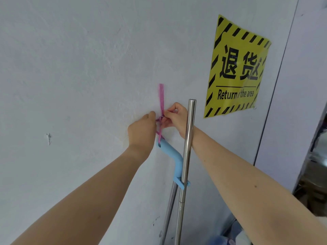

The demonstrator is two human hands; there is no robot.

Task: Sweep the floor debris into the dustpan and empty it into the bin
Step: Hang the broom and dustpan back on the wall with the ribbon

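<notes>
Both bare arms reach forward, left hand (141, 130) and right hand (177, 118) close together, both pinching a pink string (161, 96).

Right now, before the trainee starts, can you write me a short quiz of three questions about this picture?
1. True or false: both the left hand and the right hand are at the knot of the pink string.
2. What is the pink string tied to at its lower end? A. a red bucket B. a blue handle C. a green cloth
3. Fill in: in the picture, the yellow sign is on the wall to the ____ of the metal pole.

Key: 1 true; 2 B; 3 right.
</notes>
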